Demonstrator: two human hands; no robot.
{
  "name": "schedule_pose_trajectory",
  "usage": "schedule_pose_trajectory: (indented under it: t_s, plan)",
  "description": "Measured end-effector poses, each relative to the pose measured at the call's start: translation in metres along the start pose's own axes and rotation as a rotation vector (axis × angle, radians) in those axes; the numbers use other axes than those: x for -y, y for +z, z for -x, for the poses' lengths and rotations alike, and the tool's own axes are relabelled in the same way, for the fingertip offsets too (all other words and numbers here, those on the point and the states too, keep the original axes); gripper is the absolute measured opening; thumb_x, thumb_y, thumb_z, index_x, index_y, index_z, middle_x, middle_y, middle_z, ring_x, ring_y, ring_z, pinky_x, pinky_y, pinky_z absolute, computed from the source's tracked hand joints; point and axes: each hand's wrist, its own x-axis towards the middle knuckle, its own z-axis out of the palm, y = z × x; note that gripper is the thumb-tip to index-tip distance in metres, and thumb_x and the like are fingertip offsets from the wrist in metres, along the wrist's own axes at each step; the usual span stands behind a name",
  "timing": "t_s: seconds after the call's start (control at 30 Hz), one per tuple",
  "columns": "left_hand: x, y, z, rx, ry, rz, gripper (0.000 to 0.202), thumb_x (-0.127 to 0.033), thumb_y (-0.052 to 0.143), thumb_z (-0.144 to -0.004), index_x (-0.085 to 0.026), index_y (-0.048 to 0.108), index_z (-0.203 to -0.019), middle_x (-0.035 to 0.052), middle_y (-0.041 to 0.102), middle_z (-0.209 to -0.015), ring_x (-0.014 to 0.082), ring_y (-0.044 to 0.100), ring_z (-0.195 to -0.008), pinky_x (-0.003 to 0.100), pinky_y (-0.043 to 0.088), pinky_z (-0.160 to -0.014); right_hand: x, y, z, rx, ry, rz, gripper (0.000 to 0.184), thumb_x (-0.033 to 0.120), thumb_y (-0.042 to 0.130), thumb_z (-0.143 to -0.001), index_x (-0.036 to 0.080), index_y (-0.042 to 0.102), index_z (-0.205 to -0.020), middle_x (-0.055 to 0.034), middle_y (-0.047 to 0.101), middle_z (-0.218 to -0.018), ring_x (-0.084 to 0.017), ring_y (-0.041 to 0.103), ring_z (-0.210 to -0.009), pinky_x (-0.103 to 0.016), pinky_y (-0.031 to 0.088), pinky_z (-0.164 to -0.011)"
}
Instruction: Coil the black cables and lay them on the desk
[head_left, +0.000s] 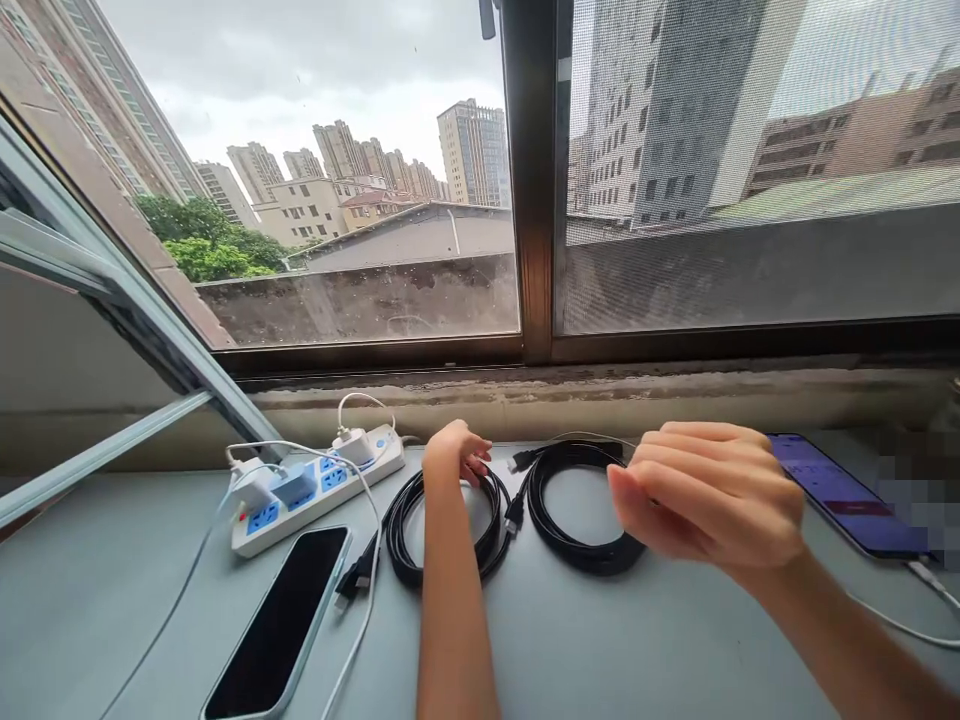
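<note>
Two black cables lie coiled side by side on the grey table (585,650). My left hand (454,453) rests with curled fingers on the far rim of the left coil (405,545), gripping it. Above the near right part of the right coil (559,525) hovers my right hand (709,495), fingers bent and held together, pointing left; I cannot see anything in it.
A white power strip (315,500) with white chargers stands at the left, white leads trailing off it. A dark-screened phone (281,625) lies near the front left. A lit phone (844,492) on a cable lies at the right. A window sill runs behind.
</note>
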Motion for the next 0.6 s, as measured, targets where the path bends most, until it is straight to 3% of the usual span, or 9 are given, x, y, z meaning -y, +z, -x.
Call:
schedule_pose_trajectory:
  t_s: [0.17, 0.3, 0.5, 0.6]
  plan:
    - [-0.007, 0.006, -0.01, -0.115, -0.016, 0.069, 0.027, -0.036, 0.056, -0.083, -0.012, 0.063, -0.071, 0.009, 0.069, -0.061, 0.0205, 0.067, -0.053, 0.029, 0.053, -0.062, -0.004, -0.006, 0.0, -0.022, -0.015, 0.015, 0.037, 0.003, 0.055, -0.079, 0.019, 0.032, -0.054, 0.006, 0.032, -0.042, -0.007, 0.031, -0.039, -0.024, 0.029, -0.039]
    - [-0.007, 0.0, -0.009, -0.167, -0.002, 0.085, 0.032, -0.044, 0.062, -0.078, -0.012, 0.064, -0.08, 0.0093, 0.071, -0.067, 0.0189, 0.068, -0.054, 0.028, 0.053, -0.063, -0.006, -0.014, -0.001, -0.032, -0.021, 0.024, 0.033, 0.007, 0.054, -0.083, 0.021, 0.035, -0.06, 0.0058, 0.033, -0.044, -0.009, 0.035, -0.04, -0.024, 0.032, -0.04]
    - [-0.003, 0.002, 0.008, 0.037, -0.069, 0.022, 0.039, -0.049, 0.062, -0.077, -0.012, 0.062, -0.064, 0.0117, 0.07, -0.063, 0.0239, 0.067, -0.055, 0.034, 0.054, -0.059, -0.009, -0.021, -0.001, -0.044, -0.036, 0.041, 0.03, 0.009, 0.053, -0.084, 0.022, 0.033, -0.066, 0.0058, 0.032, -0.045, -0.01, 0.036, -0.041, -0.025, 0.031, -0.039]
    - [-0.003, 0.009, 0.01, 0.078, -0.076, -0.028, 0.038, -0.048, 0.062, -0.077, -0.013, 0.061, -0.062, 0.0115, 0.07, -0.064, 0.0259, 0.068, -0.059, 0.036, 0.054, -0.061, -0.01, -0.022, 0.0, -0.079, -0.028, 0.066, 0.031, 0.01, 0.055, -0.083, 0.021, 0.033, -0.065, 0.0056, 0.033, -0.046, -0.009, 0.038, -0.042, -0.024, 0.033, -0.041]
